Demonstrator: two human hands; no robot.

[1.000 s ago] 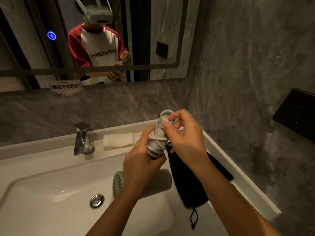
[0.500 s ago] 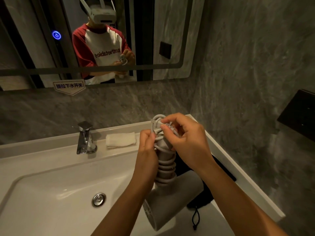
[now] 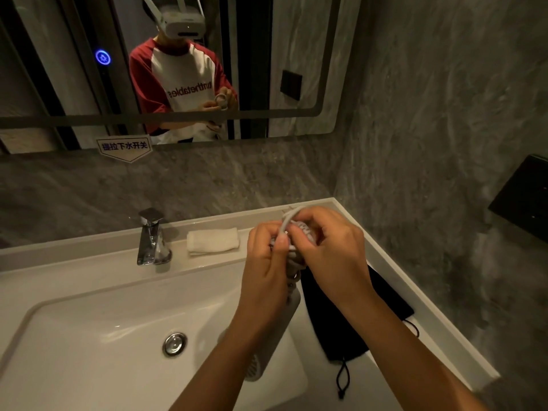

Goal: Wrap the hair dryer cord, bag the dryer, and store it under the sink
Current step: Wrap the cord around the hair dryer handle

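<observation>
I hold a white hair dryer [image 3: 281, 324] handle-up over the right side of the white sink [image 3: 89, 336]. Its barrel hangs below my left forearm, grille end down. The white cord [image 3: 292, 216] is coiled around the handle. My left hand [image 3: 265, 262] grips the coiled handle. My right hand [image 3: 329, 250] pinches the last loop of cord at the handle's top. A black drawstring bag [image 3: 355, 327] lies flat on the counter to the right, partly hidden by my right forearm, its cord trailing toward me.
A chrome faucet [image 3: 152, 238] stands at the back of the basin, and a folded white towel [image 3: 213, 240] lies beside it. The drain plug [image 3: 174, 344] sits in the basin. A mirror [image 3: 296, 54] hangs above; grey stone walls enclose the right side.
Both hands have closed in together on the top of the handle, and the dryer's barrel has swung down behind my left forearm. The camera has tilted slightly.
</observation>
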